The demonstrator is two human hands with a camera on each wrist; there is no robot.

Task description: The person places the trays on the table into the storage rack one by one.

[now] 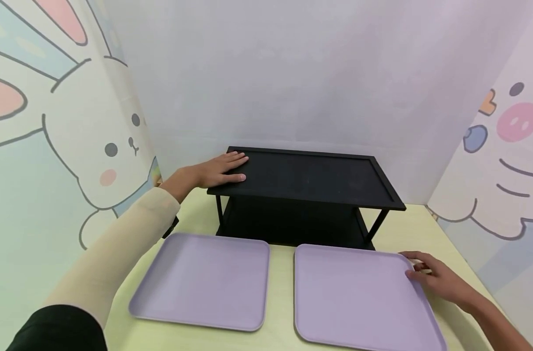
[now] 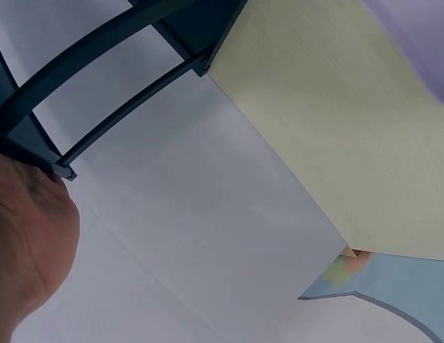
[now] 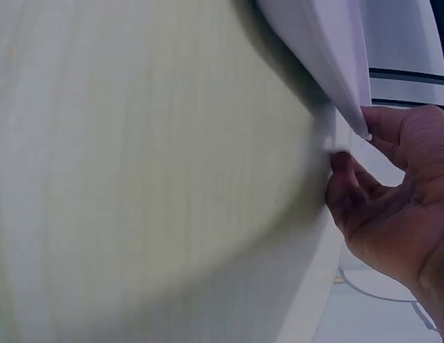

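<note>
A pale yellow table [image 1: 420, 229] with a faint wood grain carries everything here. Toward its far edge, about midway between the left and right sides, stands a black two-tier shelf rack [image 1: 305, 183] on thin legs (its top tier is a flat board with a low raised rim). In front of the rack, along the near edge, two lilac square trays lie flat side by side with a narrow strip of tabletop between them: the left tray [image 1: 205, 280] and the right tray [image 1: 358, 297], which reaches almost to the right edge.

No legible text or labels anywhere.
</note>
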